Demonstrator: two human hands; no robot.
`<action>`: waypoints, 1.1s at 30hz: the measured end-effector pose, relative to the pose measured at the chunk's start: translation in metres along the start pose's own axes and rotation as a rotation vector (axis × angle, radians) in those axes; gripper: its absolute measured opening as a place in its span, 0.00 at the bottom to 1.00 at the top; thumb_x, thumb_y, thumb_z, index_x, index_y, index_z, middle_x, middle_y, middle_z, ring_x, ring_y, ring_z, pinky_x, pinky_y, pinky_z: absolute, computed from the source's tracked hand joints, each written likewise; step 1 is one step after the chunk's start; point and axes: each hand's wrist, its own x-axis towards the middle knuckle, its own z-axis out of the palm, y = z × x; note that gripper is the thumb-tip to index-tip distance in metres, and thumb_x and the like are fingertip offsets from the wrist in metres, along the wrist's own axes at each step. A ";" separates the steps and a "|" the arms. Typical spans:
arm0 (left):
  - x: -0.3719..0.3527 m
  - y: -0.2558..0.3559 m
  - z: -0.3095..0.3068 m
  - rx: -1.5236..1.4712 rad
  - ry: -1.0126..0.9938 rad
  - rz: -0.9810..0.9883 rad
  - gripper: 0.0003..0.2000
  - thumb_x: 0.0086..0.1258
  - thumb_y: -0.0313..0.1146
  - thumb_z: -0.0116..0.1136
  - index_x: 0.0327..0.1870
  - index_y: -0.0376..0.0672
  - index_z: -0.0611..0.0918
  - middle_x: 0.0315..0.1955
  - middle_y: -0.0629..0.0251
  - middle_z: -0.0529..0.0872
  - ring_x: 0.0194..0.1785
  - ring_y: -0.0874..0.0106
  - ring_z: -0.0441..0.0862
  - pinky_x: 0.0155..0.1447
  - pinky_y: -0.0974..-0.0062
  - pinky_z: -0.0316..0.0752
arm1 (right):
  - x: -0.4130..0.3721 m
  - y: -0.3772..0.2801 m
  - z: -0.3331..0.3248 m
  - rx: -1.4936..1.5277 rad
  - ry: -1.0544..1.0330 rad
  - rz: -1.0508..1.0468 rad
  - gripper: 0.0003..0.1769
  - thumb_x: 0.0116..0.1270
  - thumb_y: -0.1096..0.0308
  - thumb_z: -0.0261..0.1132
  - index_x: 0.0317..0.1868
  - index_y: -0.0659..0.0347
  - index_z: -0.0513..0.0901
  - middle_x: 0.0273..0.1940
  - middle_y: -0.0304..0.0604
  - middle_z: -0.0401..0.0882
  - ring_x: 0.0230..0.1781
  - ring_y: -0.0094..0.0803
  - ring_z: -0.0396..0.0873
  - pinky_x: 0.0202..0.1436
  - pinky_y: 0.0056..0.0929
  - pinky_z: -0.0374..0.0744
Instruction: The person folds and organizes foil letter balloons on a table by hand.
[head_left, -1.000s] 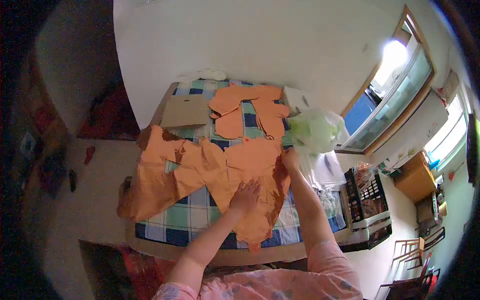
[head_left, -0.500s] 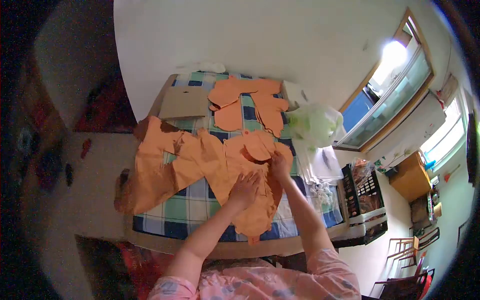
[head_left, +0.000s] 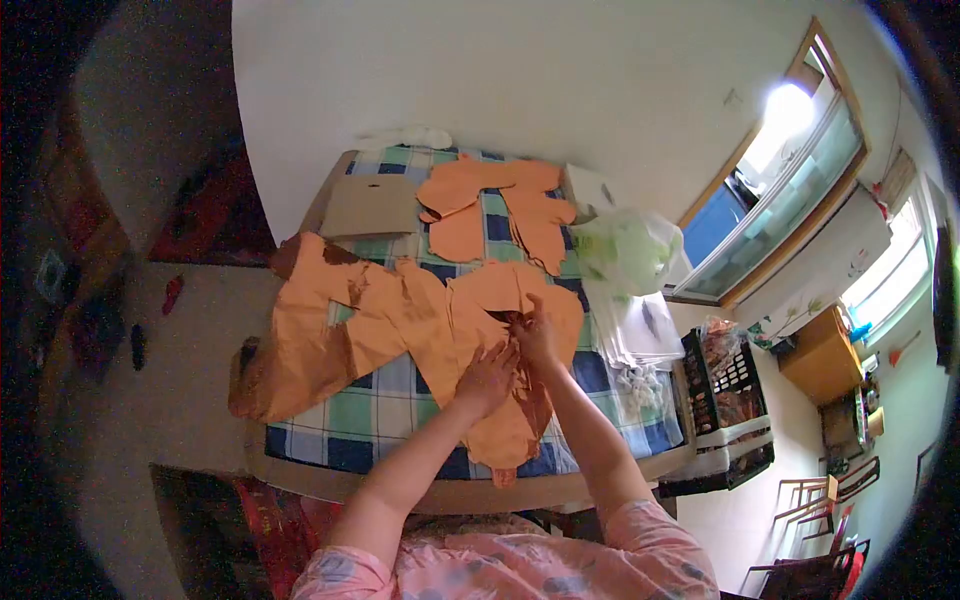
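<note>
An orange, paper-like cut shape (head_left: 500, 437) lies in front of me on the checked tablecloth, creased and with a dark slit near its middle. My left hand (head_left: 487, 379) rests flat on it, fingers stretched out. Close beside it, my right hand (head_left: 535, 338) pinches the orange material at the slit's edge; the fingertips are partly hidden. A crumpled orange piece (head_left: 300, 355) spreads to the left and touches the one under my hands. Farther back, flat stacked orange cutouts (head_left: 541, 215) lie on the cloth.
A brown cardboard piece (head_left: 370, 207) lies at the back left. To the right are a greenish-white plastic bag (head_left: 635, 250), white sheets (head_left: 643, 330) and a black crate (head_left: 708, 375) beside the table. The checked tablecloth (head_left: 385, 413) shows between the pieces.
My right hand has moved left and slightly down, closer to my left hand. The raised flap at the slit lies flatter and the opening looks smaller. My left hand has hardly moved.
</note>
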 end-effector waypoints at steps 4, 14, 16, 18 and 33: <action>-0.002 0.001 -0.004 -0.022 -0.011 -0.009 0.24 0.73 0.41 0.37 0.68 0.42 0.64 0.70 0.65 0.59 0.73 0.66 0.52 0.74 0.57 0.45 | -0.004 -0.010 0.002 -0.107 0.039 -0.052 0.28 0.59 0.80 0.60 0.60 0.59 0.64 0.34 0.45 0.75 0.30 0.32 0.77 0.28 0.30 0.74; -0.002 0.003 -0.016 -0.116 0.039 -0.034 0.23 0.73 0.41 0.37 0.66 0.41 0.67 0.69 0.62 0.62 0.72 0.65 0.55 0.73 0.56 0.47 | -0.003 0.030 0.004 -0.461 0.176 -0.395 0.19 0.54 0.70 0.65 0.48 0.59 0.79 0.37 0.48 0.78 0.40 0.46 0.74 0.45 0.41 0.73; -0.004 0.004 -0.014 -0.097 0.044 -0.037 0.23 0.73 0.41 0.37 0.65 0.41 0.67 0.68 0.62 0.62 0.72 0.65 0.55 0.73 0.56 0.47 | -0.007 0.031 0.003 -0.528 0.255 -0.398 0.20 0.55 0.68 0.65 0.50 0.58 0.80 0.40 0.48 0.77 0.43 0.47 0.73 0.48 0.41 0.72; -0.003 0.003 -0.007 -0.071 0.058 -0.019 0.23 0.73 0.41 0.37 0.65 0.40 0.68 0.68 0.62 0.63 0.72 0.64 0.56 0.73 0.56 0.47 | -0.010 0.034 0.004 -0.604 0.381 -0.398 0.21 0.56 0.66 0.65 0.52 0.57 0.80 0.44 0.47 0.76 0.46 0.47 0.72 0.51 0.43 0.71; -0.003 0.002 -0.012 -0.009 0.086 0.019 0.22 0.72 0.41 0.39 0.64 0.41 0.69 0.66 0.61 0.66 0.71 0.64 0.56 0.73 0.56 0.48 | -0.003 0.011 0.001 -0.684 0.166 -0.583 0.18 0.57 0.63 0.61 0.49 0.54 0.80 0.42 0.47 0.79 0.44 0.46 0.75 0.49 0.45 0.72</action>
